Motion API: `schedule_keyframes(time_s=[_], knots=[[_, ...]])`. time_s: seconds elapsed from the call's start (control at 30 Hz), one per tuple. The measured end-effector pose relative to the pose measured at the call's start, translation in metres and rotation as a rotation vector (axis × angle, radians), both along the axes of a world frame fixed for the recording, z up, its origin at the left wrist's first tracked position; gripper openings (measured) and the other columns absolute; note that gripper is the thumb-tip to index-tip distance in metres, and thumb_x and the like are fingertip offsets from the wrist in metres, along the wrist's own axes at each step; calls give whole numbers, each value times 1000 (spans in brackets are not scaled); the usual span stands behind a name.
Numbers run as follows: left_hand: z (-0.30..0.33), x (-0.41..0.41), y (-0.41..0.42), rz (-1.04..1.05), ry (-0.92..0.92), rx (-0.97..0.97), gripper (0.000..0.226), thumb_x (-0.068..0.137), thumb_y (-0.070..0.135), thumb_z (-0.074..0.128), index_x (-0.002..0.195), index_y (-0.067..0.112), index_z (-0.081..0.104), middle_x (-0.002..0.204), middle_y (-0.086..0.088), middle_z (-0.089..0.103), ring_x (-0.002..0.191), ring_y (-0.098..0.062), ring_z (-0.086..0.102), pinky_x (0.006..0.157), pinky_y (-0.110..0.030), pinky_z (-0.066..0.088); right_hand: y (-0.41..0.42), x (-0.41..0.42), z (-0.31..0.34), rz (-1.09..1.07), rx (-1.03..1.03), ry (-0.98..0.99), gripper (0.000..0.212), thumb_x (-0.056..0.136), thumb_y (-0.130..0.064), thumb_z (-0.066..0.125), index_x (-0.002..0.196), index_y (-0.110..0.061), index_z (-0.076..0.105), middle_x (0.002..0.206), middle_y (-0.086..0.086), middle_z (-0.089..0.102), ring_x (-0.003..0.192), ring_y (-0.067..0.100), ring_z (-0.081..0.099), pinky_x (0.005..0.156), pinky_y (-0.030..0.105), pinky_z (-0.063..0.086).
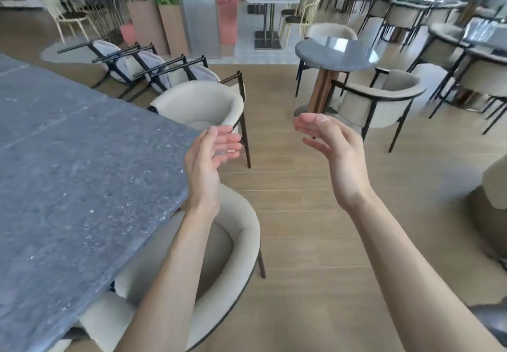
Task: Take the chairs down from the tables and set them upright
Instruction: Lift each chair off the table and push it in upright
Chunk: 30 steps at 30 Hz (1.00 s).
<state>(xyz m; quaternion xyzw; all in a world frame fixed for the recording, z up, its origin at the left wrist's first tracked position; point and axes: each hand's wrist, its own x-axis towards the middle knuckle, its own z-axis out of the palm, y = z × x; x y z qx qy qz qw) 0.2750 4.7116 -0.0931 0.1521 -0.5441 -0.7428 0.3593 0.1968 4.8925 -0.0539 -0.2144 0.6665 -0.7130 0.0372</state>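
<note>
Our left hand (212, 154) and right hand (326, 145) hung empty, fingers spread, holding nothing; two beige tub chairs (203, 104) stood upright beside the grey stone table (82, 159), while upturned chairs (153, 68) at its far end remained, we judged

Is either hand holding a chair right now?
No: the left hand and right hand are both open and empty, raised above the floor, touching no chair.

Found no readable text, label, brand, number or sign anywhere, neither on bench (82, 159) nor on chairs (203, 101).
</note>
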Motion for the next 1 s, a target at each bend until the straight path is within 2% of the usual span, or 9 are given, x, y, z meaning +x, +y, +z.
schedule_keyframes(time_s=[0.2,0.33,0.43,0.6,0.67,0.83,1.0], knots=[[-12,-145,7,149,3,-52,38,94,36,46,102,7,70,91,-11,74,84,-26,70,82,-41,56,-5,-178,-14,179,-48,3,31,95,-32,50,106,-18,75,112,2,77,112,12,69,107,43,49],[-9,-231,18,311,8,11,40,94,37,46,102,6,70,92,-13,74,83,-27,70,80,-41,56,-21,-284,-15,324,-38,-22,28,94,-33,50,101,-23,76,108,-1,78,111,13,70,105,41,50],[-11,-291,21,423,-43,19,40,94,37,47,100,6,71,91,-13,75,83,-27,71,81,-41,56,-42,-363,-13,442,12,-59,30,96,-29,50,106,-17,76,108,0,78,109,14,70,102,38,51],[-31,-379,-16,581,-67,56,37,93,34,49,94,5,72,84,-12,74,75,-25,70,74,-35,58,-100,-475,-27,578,44,-18,34,80,-45,56,98,-24,77,114,3,76,118,21,66,106,47,49],[-48,-432,-38,625,-64,72,33,92,29,49,90,5,71,78,-11,71,70,-25,67,71,-35,57,-129,-528,-44,606,53,-32,30,81,-40,58,98,-23,77,113,2,77,117,21,67,107,49,48],[-77,-614,-111,577,-79,146,28,100,13,46,87,4,69,69,-6,68,62,-21,64,69,-37,54,-208,-674,-75,552,114,-114,25,90,-26,54,101,-16,75,109,6,77,111,21,70,107,48,48],[-35,-784,-198,494,-114,79,26,101,11,47,88,5,69,71,-6,69,65,-21,65,66,-33,54,-277,-834,-54,482,112,-174,35,86,-30,52,105,-10,74,109,7,78,112,23,69,105,41,50]])
